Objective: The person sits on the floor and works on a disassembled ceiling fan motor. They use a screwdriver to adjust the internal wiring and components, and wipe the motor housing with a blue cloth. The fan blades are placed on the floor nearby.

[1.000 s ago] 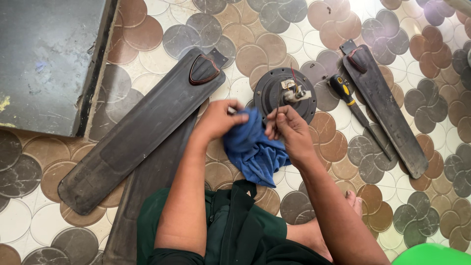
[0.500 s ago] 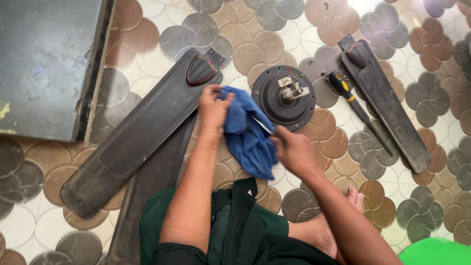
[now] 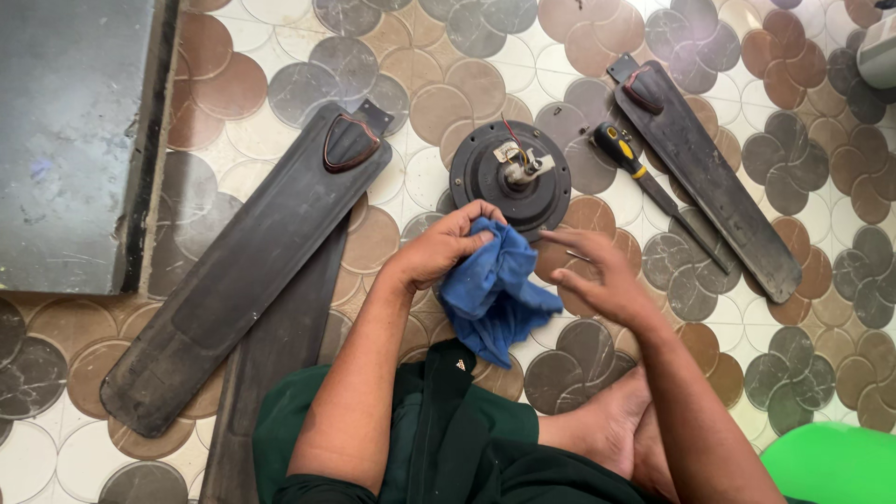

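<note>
My left hand [image 3: 446,245] is closed on a crumpled blue cloth [image 3: 495,289], which hangs down over my lap. My right hand [image 3: 597,275] hovers just right of the cloth with its fingers spread, holding nothing that I can make out. Just beyond both hands lies a round dark ceiling-fan motor [image 3: 511,175] with a metal shaft and loose wires at its centre.
A long dark fan blade [image 3: 243,271] lies at the left over a second blade [image 3: 275,364]. A third blade [image 3: 714,182] lies at the right, with a yellow-and-black screwdriver [image 3: 644,182] beside it. A grey slab [image 3: 70,140] fills the upper left; a green object [image 3: 831,462] sits lower right.
The cloth, first held by both hands, went to my left hand alone. My right hand let go, pulled away and now hovers open beside it. The view shifted slightly.
</note>
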